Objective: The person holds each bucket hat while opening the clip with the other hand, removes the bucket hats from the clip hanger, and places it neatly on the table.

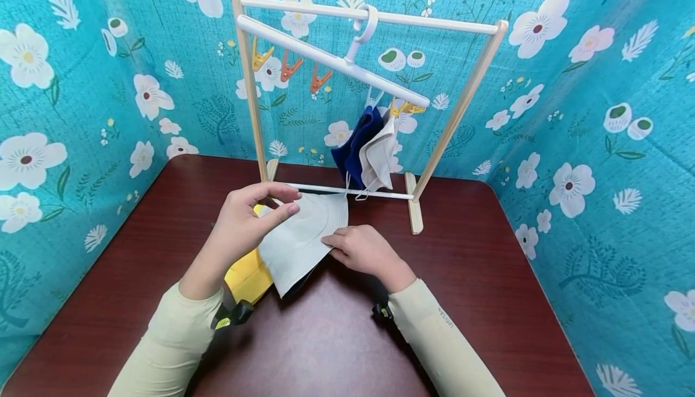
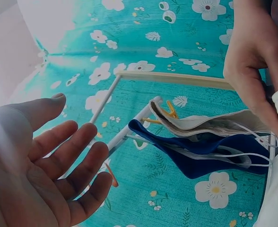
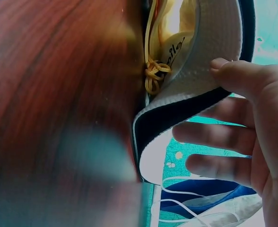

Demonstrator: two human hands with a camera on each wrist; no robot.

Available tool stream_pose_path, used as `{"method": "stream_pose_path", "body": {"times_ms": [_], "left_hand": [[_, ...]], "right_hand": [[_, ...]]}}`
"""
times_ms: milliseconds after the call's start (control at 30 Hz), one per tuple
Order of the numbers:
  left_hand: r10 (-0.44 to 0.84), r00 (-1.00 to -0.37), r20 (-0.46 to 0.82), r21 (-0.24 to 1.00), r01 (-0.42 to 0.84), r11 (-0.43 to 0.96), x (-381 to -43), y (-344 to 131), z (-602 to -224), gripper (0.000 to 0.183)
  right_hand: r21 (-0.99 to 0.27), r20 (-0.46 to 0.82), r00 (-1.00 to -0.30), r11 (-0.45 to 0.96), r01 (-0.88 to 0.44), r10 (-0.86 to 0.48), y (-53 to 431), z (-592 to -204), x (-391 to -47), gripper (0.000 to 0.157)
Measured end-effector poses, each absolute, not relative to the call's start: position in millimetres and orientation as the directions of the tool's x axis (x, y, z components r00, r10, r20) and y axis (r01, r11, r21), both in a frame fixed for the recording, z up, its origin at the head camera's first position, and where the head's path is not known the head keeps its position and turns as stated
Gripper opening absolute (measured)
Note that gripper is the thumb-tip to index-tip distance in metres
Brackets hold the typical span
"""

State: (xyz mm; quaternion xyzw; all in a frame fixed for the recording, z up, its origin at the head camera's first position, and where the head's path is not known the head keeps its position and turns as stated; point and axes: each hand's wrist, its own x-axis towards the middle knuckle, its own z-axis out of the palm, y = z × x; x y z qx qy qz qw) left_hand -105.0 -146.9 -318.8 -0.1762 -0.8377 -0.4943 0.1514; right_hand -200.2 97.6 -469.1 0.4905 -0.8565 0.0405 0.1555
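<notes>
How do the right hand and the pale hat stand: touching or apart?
Touching. The right wrist view shows it: the right hand's thumb overlaps the brim of the pale hat and presses on it.

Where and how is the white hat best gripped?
Likely by the brim of the white hat, pinched from the right: its thin edge flares toward the right hand, which pinches it there, while a yellow item borders the left.
</notes>
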Motion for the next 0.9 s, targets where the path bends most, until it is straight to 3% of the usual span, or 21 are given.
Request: {"method": "stream_pose_path", "body": {"times_ms": [900], "left_hand": [[0.165, -0.884, 0.438, 0.763, 0.463, 0.452, -105.5, -145.4, -320.6, 0.021]], "right_hand": [[0.092, 0.269, -0.469, 0.508, -0.857, -0.841, 100.8, -476.0, -190.1, 0.025]]}}
